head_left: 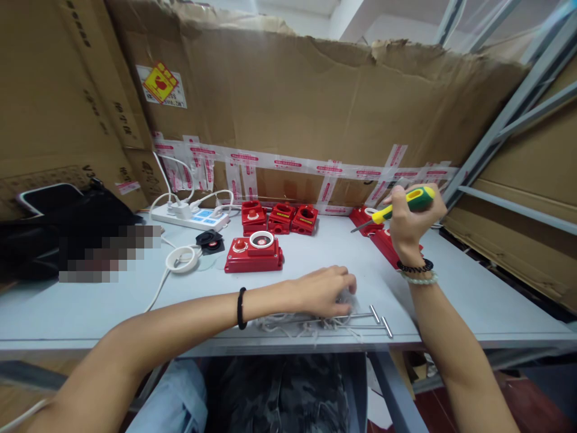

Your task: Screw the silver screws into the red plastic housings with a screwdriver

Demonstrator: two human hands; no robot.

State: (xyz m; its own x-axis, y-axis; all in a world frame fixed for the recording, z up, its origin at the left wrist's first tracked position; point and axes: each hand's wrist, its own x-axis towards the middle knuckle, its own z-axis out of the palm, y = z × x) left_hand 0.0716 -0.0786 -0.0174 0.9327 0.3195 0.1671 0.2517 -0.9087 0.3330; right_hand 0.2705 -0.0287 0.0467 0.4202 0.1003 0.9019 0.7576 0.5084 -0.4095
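In my right hand (412, 213), raised over the right part of the table, is a screwdriver (406, 202) with a yellow and green handle, its tip pointing down and left. My left hand (325, 291) rests low near the front edge, fingers curled over a tangle of white cords and clear plastic (311, 322); what its fingers grip is hidden. Metal T-shaped rods (375, 314) stick out to the right of it. A red box with a white ring (255, 254) sits behind my left forearm. Red housings (386, 245) lie partly behind my right hand.
Several red housings (282, 218) stand along the cardboard wall (306, 102). A white power strip (192, 215), a white ring (181, 259), black parts (210, 242) and a black bag (99, 210) with a phone (50, 197) lie left. Metal shelving (518, 114) rises on the right.
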